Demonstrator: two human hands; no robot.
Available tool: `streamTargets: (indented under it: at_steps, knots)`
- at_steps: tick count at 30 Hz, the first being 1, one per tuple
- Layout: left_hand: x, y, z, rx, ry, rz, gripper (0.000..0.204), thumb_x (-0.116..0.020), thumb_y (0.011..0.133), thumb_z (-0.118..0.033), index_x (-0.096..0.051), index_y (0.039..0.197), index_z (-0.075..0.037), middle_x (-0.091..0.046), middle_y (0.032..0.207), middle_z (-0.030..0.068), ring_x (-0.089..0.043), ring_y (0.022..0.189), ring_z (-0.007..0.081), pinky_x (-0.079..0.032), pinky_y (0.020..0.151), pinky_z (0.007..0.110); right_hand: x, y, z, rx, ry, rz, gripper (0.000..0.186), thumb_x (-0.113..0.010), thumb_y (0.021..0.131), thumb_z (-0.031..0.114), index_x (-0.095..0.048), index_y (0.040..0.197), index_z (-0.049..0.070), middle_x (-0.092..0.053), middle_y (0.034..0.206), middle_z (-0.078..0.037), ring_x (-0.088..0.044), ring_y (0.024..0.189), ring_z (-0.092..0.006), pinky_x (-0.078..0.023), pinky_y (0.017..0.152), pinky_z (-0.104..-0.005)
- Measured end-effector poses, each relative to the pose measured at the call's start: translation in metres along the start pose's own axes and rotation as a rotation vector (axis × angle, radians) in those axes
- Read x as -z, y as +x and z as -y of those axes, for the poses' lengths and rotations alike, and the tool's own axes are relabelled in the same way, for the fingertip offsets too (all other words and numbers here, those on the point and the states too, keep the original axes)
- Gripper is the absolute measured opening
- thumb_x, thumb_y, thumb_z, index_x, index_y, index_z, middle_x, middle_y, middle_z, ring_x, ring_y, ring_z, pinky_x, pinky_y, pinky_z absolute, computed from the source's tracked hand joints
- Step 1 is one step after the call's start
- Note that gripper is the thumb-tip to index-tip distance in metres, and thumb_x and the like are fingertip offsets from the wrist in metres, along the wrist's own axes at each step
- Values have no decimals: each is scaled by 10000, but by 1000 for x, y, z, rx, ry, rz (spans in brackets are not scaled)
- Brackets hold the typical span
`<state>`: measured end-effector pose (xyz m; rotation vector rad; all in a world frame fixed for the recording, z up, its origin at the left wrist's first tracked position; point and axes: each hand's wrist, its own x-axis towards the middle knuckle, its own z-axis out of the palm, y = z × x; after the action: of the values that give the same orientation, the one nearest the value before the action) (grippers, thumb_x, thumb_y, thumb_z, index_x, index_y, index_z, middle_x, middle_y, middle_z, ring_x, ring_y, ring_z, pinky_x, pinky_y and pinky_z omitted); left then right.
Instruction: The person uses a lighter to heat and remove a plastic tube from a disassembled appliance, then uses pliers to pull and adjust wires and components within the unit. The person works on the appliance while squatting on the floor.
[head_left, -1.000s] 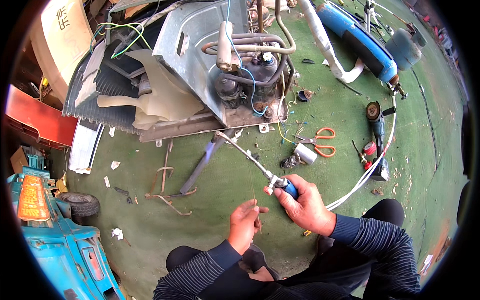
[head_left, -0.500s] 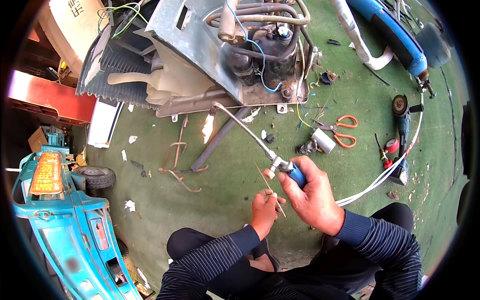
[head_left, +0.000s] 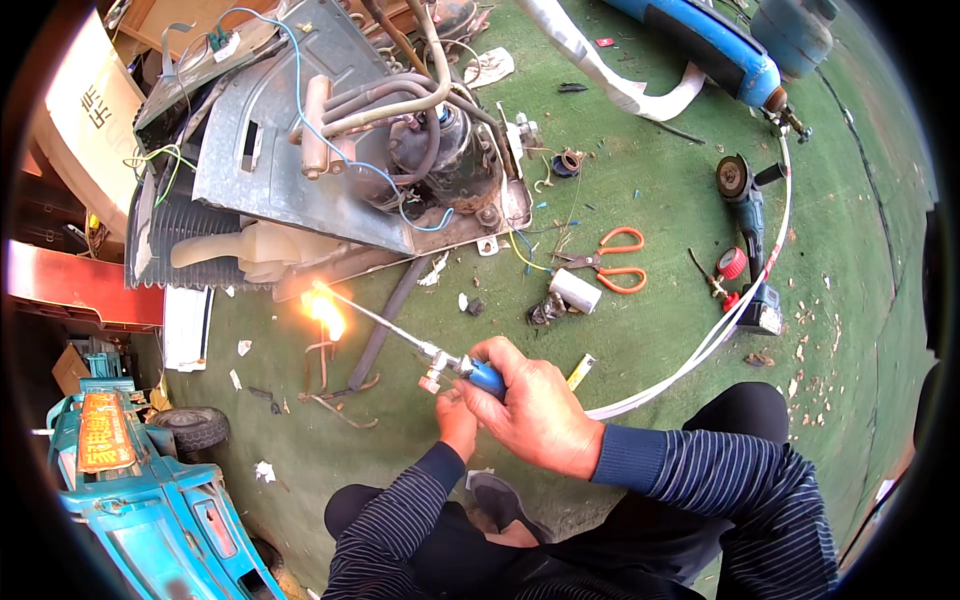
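My right hand (head_left: 545,405) is wrapped round the blue handle of a gas torch (head_left: 400,337), its long metal tube pointing up and left. A bright orange flame (head_left: 325,315) burns at the tip, below the edge of an outdoor air-conditioner unit (head_left: 300,180). Just under the torch's red valve knob (head_left: 429,384), my left hand (head_left: 458,428) is closed with its fingertips against the knob; the torch and right hand partly cover it. The thin rod it held earlier cannot be made out. The opened unit shows copper pipes (head_left: 400,110), a black compressor (head_left: 455,165) and a pale fan (head_left: 245,250).
On the green floor lie orange-handled scissors (head_left: 620,260), a white roll (head_left: 575,292), an angle grinder (head_left: 745,220), bent copper pipes (head_left: 320,365) and a dark foam tube (head_left: 385,330). White hoses (head_left: 715,350) run to a blue cylinder (head_left: 715,50). A turquoise vehicle (head_left: 150,500) stands left.
The view has shifted right. My left hand has risen from below to the torch's valve knob, and the thin rod has gone from sight. The flame has become larger and more orange.
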<state>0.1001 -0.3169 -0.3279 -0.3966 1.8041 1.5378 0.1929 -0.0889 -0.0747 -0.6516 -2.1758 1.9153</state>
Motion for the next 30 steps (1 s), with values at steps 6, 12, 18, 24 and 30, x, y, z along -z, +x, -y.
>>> streamTargets:
  at_steps: [6, 12, 18, 24, 30]
  knots:
    - [-6, 8, -7, -49, 51, -25, 238, -613, 1050, -259, -575, 1126, -37, -684, 944, 75, -661, 706, 158, -534, 581, 310, 5, 3, 1, -14, 77, 50, 321, -738, 971, 239, -592, 1168, 33, -705, 805, -202, -719, 752, -416, -550, 660, -467]
    - [-25, -13, -28, -164, 211, -49, 252, -622, 1048, -300, -627, 1061, -48, -694, 945, 65, -671, 733, 165, -554, 633, 321, 4, 9, -2, 0, 68, 74, 343, -743, 969, 257, -595, 1172, 24, -704, 809, -212, -714, 759, -434, -549, 665, -475]
    - [-105, -119, -93, -493, 74, -42, 285, -591, 1062, -339, -598, 1079, -55, -664, 916, 43, -648, 739, 147, -535, 641, 295, 4, 13, -8, -34, -6, 51, 323, -713, 976, 268, -584, 1159, 35, -720, 827, -232, -711, 795, -459, -553, 711, -539]
    - [-79, -145, -131, -825, -27, 117, 354, -665, 1020, -252, -462, 1235, -58, -596, 1043, 84, -551, 743, 75, -458, 619, 236, 4, 11, -12, -123, 29, 24, 292, -723, 982, 213, -623, 1142, -9, -708, 802, -227, -734, 747, -398, -562, 659, -449]
    - [-78, -131, -158, -844, 86, 121, 447, -756, 952, -43, -546, 1346, -19, -644, 1102, 63, -602, 874, 86, -503, 760, 219, -6, 10, -23, -136, -110, -10, 287, -728, 975, 213, -627, 1143, 4, -703, 828, -248, -721, 781, -440, -552, 673, -480]
